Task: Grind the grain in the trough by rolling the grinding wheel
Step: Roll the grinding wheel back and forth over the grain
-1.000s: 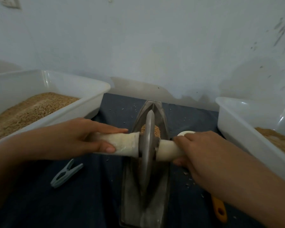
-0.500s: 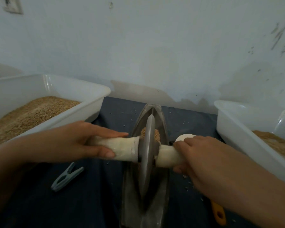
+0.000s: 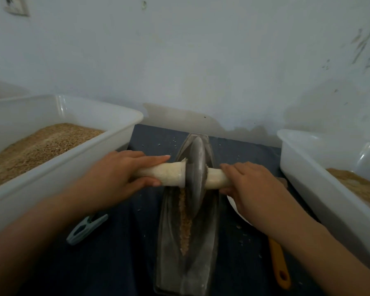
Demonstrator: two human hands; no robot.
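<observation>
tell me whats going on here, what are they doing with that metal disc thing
A person is grinding grain in a narrow metal trough. The left hand and right hand each grip one end of the pale handle that runs through the grinding wheel. The wheel stands upright near the trough's far end, with a line of grain lying in the groove on the near side. White tubs of grain sit on either side.

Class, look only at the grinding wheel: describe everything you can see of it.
The grinding wheel is a thin, dull grey metal-looking disc standing upright on edge in the long boat-shaped trough, towards its far end. A pale, cloth-wrapped-looking axle runs through its centre. The left hand grips one side of the axle, the right hand the other. A line of brown grain lies in the trough before it.
</observation>
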